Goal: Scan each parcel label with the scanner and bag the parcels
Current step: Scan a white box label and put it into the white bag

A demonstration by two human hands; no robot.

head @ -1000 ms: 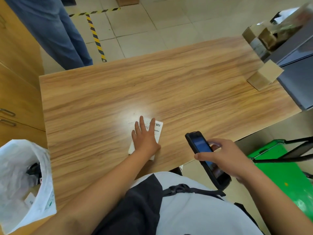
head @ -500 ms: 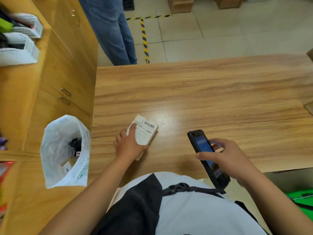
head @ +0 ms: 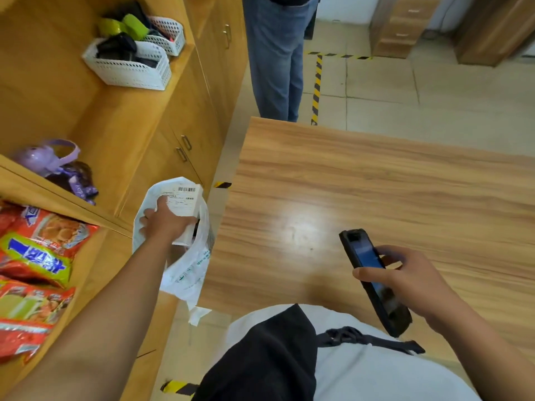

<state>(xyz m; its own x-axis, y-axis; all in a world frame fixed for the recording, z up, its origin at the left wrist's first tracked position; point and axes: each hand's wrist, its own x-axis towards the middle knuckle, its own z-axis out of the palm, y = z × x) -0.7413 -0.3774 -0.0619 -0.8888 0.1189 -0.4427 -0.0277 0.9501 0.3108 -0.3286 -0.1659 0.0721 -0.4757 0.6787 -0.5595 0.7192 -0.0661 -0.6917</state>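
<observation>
Head view: left grip [head: 166,224] grasps parcel [head: 183,199], moved off table [head: 376,183] over bag [head: 188,270]; right grip [head: 405,279] grasps scanner [head: 364,256].

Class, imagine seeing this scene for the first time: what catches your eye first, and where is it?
A white labelled parcel is held at the mouth of the white bag, just left of the wooden table. A black scanner is held over the table's near edge on the right. Red snack packets crowd the far left.
</observation>
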